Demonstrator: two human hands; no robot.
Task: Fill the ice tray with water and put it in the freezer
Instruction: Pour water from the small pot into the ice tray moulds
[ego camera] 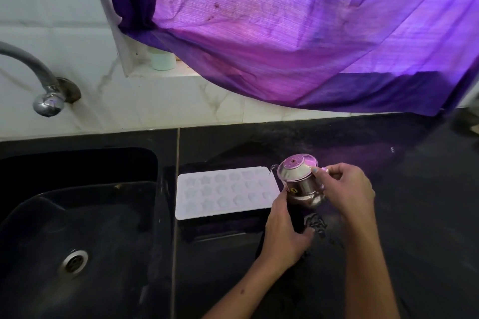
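Nearest the camera, two bare forearms reach forward over the dark counter (414,189). The left hand (285,225) comes up from below with its fingers laid against the lower side of a small steel kettle (300,181); whether they curl round it or only steady it cannot be told. The right hand (347,189) comes in from the right, thumb and fingers pinching the kettle's handle, wrist bent so the pot leans toward the left. Its lid faces the camera and its short spout (272,169) hangs just over the right end of the white ice tray (225,191), where a thin thread of water seems to fall.

The tray lies flat on the counter, just right of the black sink (77,215), its star-shaped cells showing; how full they are cannot be read.

The likely trouble: the spout sits at the tray's very edge, so a stronger tilt could send water onto the counter instead of the cells. The lid could also slip off under the lean, dumping water at once. Overfilled cells would spill when the tray is carried to the freezer.

Farther back are the wall tap (48,103) over the sink, the pale tiled wall, and a purple curtain (285,33).
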